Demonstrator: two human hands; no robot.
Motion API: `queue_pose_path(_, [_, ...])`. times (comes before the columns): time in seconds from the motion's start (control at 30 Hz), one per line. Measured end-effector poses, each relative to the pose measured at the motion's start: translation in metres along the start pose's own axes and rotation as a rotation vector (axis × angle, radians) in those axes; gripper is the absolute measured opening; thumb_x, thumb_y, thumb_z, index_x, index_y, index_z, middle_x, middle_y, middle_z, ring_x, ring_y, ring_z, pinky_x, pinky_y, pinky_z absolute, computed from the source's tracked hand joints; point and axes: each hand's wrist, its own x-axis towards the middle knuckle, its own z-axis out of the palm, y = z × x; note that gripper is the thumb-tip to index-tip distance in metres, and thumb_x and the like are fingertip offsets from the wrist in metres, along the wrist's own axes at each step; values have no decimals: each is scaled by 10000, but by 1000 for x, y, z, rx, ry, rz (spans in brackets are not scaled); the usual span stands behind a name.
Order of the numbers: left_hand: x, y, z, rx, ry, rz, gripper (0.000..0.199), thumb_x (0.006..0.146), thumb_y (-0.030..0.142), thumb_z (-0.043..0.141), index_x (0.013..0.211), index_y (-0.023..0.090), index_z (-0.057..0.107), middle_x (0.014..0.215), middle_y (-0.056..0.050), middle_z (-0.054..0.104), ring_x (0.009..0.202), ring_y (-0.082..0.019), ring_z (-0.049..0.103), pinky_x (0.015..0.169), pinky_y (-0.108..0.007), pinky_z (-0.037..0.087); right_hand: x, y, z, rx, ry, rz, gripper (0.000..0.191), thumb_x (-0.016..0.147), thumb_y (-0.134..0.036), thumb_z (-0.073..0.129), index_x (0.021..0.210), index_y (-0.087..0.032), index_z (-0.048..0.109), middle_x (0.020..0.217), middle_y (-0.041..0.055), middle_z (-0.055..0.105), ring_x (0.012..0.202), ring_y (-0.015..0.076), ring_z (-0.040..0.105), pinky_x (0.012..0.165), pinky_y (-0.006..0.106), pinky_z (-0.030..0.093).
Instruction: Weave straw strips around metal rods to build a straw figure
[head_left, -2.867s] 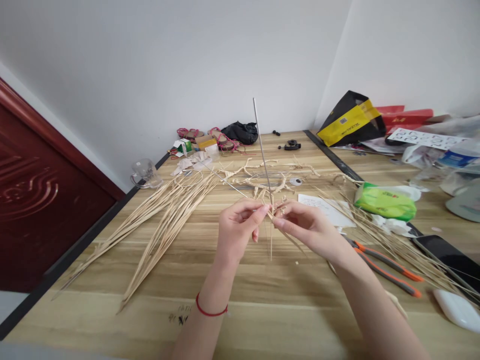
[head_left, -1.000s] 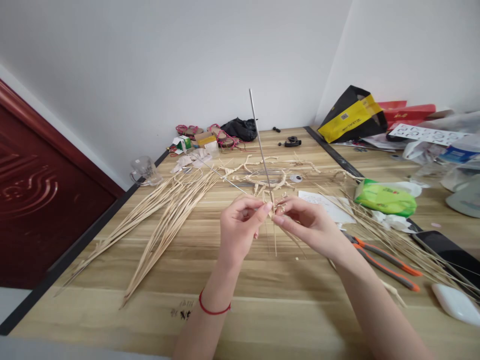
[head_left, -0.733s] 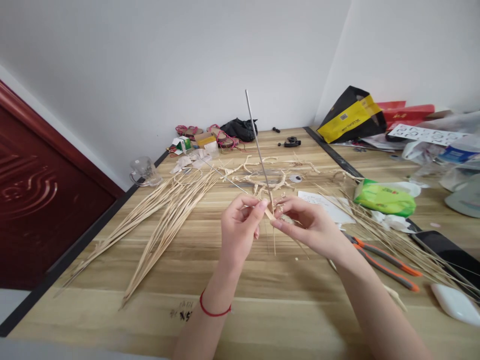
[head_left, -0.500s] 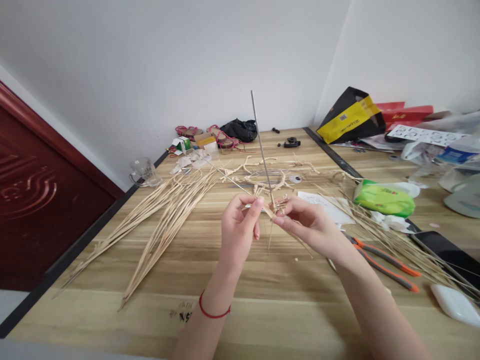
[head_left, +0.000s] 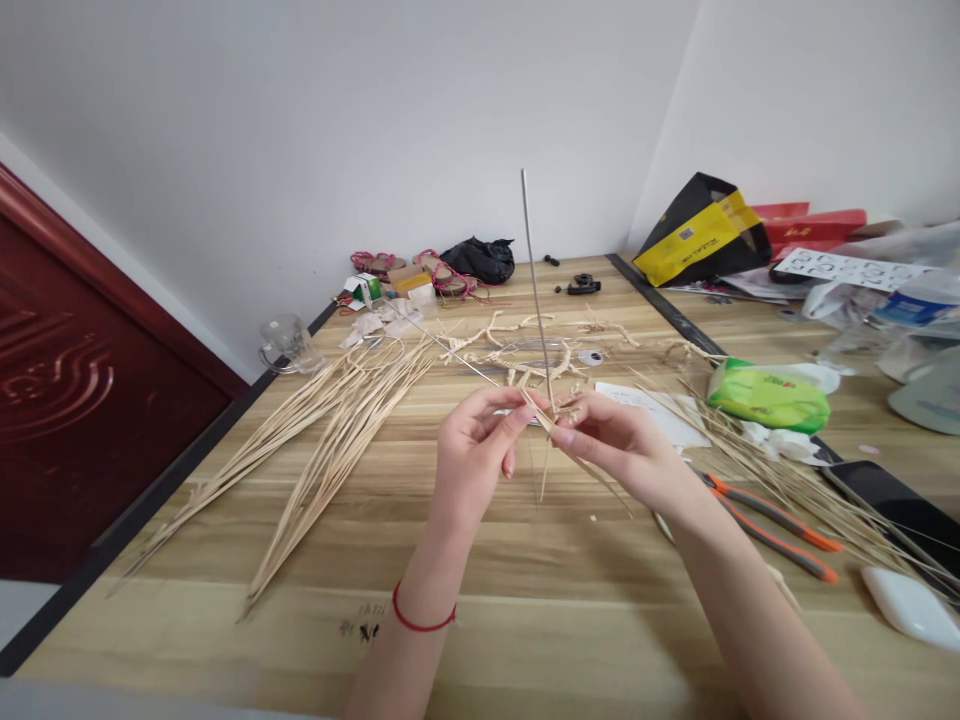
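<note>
Over the middle of the table, my left hand (head_left: pixel 480 445) pinches pale straw-like strips (head_left: pixel 537 410) between thumb and fingers. My right hand (head_left: pixel 619 440) grips the small woven knot of the same strips (head_left: pixel 568 412) close by, thumb and fingertips pressed together. A thin metal rod (head_left: pixel 537 270) rises almost upright from this piece between the hands. Loose strip ends hang below the fingers. A second thin metal rod (head_left: pixel 457 350) slants from the back left to behind my left hand. The fingers partly hide the woven piece.
Two bundles of pale strips (head_left: pixel 337 450) lie on the left, near a glass mug (head_left: pixel 289 345). Braided pieces (head_left: pixel 555 365) lie behind the hands. Orange-handled pliers (head_left: pixel 772 525), more strips (head_left: pixel 795 490), a green tissue pack (head_left: pixel 769 395) and a phone (head_left: pixel 900 510) are on the right.
The upright rod has shifted slightly right and stands straighter. My left hand has moved a little left, and the strips between the hands now look split apart.
</note>
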Motion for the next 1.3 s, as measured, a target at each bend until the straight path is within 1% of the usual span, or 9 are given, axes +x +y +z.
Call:
queue_pose_path(0.17, [-1, 1, -1, 21, 14, -13, 141, 741, 274, 746, 839, 180, 706, 871, -45, 741, 396, -15, 415, 332, -154, 329, 0, -3, 0, -17, 3, 11, 173, 849, -335, 648, 750, -204, 593, 851, 22, 570, 762, 156, 524, 670, 293, 416])
queue_pose_path(0.33, [-1, -4, -2, 27, 34, 19, 142, 716, 255, 761, 829, 184, 712, 839, -40, 743, 429, -28, 431, 335, -143, 338, -1, -2, 0, -8, -4, 34, 203, 845, -363, 649, 741, -203, 580, 803, 15, 561, 699, 142, 503, 594, 272, 395])
queue_pose_path(0.43, [-1, -6, -3, 38, 38, 28, 147, 711, 253, 763, 835, 186, 723, 832, -43, 747, 430, -29, 440, 334, -142, 338, -1, -1, 1, -2, -4, 47, 200, 844, -362, 651, 742, -206, 577, 775, 4, 541, 672, 134, 481, 581, 270, 378])
queue_pose_path(0.6, [0, -6, -2, 10, 47, 5, 146, 691, 246, 781, 812, 182, 729, 814, -49, 758, 441, -32, 463, 326, -126, 324, -1, -3, 1, 9, -6, 54, 209, 842, -369, 651, 737, -206, 572, 750, -7, 510, 640, 126, 448, 570, 272, 354])
queue_pose_path(0.77, [0, -5, -1, -8, 66, -36, 164, 662, 261, 802, 787, 181, 734, 792, -57, 760, 487, -59, 544, 315, -122, 308, -1, -5, 0, 17, -19, 51, 212, 844, -364, 649, 729, -206, 567, 733, -9, 503, 658, 132, 453, 590, 271, 364])
queue_pose_path(0.87, [0, -5, 0, -17, 78, -46, 169, 646, 263, 810, 776, 182, 739, 774, -55, 756, 497, -67, 559, 311, -121, 307, -1, -6, 0, 13, -19, 51, 218, 838, -377, 652, 726, -207, 573, 715, -11, 502, 647, 133, 447, 585, 274, 362])
queue_pose_path(0.97, [0, -6, 0, -21, 97, -49, 170, 629, 261, 821, 758, 183, 742, 745, -44, 746, 483, -57, 538, 307, -115, 302, -1, -6, 0, 10, -17, 44, 220, 836, -377, 653, 725, -205, 575, 718, -6, 504, 653, 135, 447, 590, 275, 363])
queue_pose_path(1.17, [0, -7, -1, -2, 81, -43, 166, 629, 267, 817, 747, 180, 739, 578, 9, 667, 380, -19, 389, 298, -128, 280, -1, -2, -2, 14, -50, 42, 209, 850, -359, 640, 737, -195, 574, 742, -1, 506, 681, 136, 459, 616, 275, 368])
queue_pose_path(1.3, [1, -6, -2, 3, 69, -41, 184, 616, 246, 818, 757, 174, 724, 667, -6, 694, 396, -23, 405, 302, -142, 274, -1, -1, -2, 16, -57, 48, 213, 854, -365, 632, 735, -198, 572, 734, -2, 501, 669, 136, 453, 605, 277, 361])
